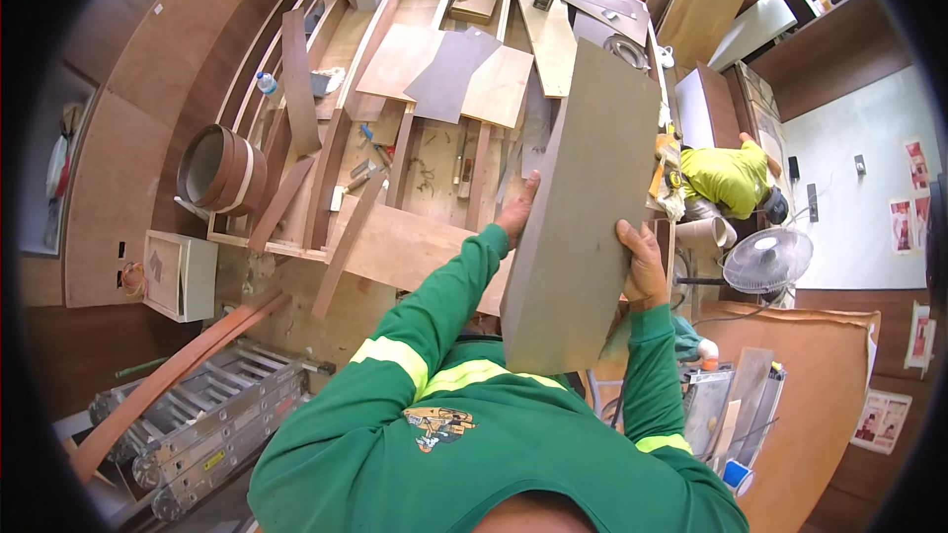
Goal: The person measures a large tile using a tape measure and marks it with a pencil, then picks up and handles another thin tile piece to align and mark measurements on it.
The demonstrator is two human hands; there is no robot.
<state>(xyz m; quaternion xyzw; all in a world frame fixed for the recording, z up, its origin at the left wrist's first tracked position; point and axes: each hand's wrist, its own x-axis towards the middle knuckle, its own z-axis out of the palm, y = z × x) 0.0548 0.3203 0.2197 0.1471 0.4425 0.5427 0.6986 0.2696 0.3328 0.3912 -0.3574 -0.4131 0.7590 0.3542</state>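
Observation:
A long grey-brown board [583, 207] stands tilted in front of me, over the near part of a wooden framework [344, 128]. My left hand [514, 205] grips its left edge, with part of the fingers hidden by the board. My right hand [642, 262] holds the right edge, thumb on the face. To the left of the board, pale plywood pieces [385, 64] and a grey cut piece [444, 79] lie across the frame, with small tools [375, 143] below them.
A co-worker in a yellow shirt [716, 178] bends at the right, behind a fan [767, 260]. A wooden drum [212, 166] sits at the left, above folded aluminium ladders [217, 415]. A leaning plywood sheet [829, 375] is at the lower right.

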